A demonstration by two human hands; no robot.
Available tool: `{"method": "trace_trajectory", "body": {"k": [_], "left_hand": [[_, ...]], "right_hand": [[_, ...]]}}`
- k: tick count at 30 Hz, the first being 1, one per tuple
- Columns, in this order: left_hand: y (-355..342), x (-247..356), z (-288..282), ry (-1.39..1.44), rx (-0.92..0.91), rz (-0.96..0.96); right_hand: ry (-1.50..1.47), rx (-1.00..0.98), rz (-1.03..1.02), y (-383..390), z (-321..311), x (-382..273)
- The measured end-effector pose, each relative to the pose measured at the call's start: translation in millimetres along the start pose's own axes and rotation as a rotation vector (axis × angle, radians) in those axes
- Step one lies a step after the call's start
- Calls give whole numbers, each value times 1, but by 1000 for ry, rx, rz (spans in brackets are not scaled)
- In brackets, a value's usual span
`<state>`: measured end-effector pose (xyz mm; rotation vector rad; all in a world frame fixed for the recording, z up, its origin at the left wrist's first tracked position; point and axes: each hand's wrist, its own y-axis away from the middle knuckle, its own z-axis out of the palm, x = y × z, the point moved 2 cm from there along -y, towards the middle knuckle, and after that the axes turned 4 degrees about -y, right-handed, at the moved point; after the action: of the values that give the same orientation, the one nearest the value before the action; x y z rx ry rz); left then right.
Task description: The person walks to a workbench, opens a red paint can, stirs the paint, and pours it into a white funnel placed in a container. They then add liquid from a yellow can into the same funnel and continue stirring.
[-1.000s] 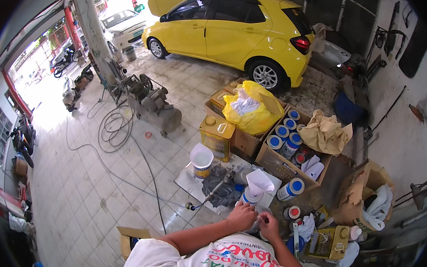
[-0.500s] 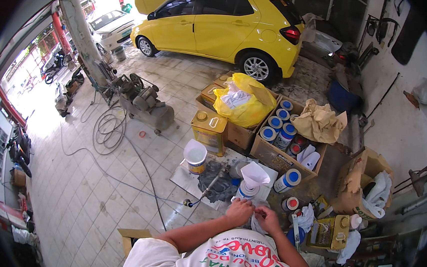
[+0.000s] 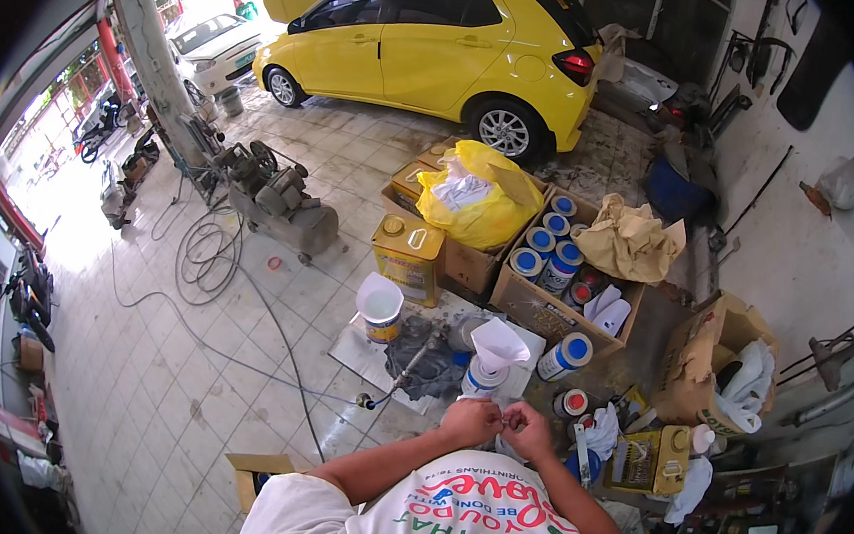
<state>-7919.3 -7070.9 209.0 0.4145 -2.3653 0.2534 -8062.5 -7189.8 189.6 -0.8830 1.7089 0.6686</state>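
My left hand [image 3: 470,421] and my right hand [image 3: 528,431] are close together in front of my chest, fingertips meeting around something small that I cannot make out. Just beyond them stands a can with a white paper cone funnel [image 3: 497,345] set in its top. A spray gun [image 3: 409,371] lies on a grey rag to the left of the can, its hose running off over the floor tiles. A white paper cup on a tin [image 3: 381,307] stands further left.
Cardboard boxes hold blue-lidded cans [image 3: 547,248] and a yellow bag [image 3: 475,195]. A yellow square tin [image 3: 408,253] stands beside them. An air compressor [image 3: 282,200] with coiled hose is at left, a yellow car [image 3: 435,42] beyond. Cluttered shelves and a wall are at right.
The view has shifted slightly downward and closer. My hands stay together in front of the funnel can, still working on something small.
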Motion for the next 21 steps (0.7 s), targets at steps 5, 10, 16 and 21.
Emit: {"method": "trace_trajectory", "body": {"k": [5,10,16,21], "left_hand": [[6,3,1,64,-30,-160],[-1,0,1,39,-74,-150],[-10,-2,-8,12,-153,-120],[-13,-1,-9,-117,-230,-58]], "right_hand": [[6,-34,3,3,2,-1],[-38,-59,-16,1,3,10],[30,-40,-80,0,-1,15],[-35,-63,-74,2,4,15]]}}
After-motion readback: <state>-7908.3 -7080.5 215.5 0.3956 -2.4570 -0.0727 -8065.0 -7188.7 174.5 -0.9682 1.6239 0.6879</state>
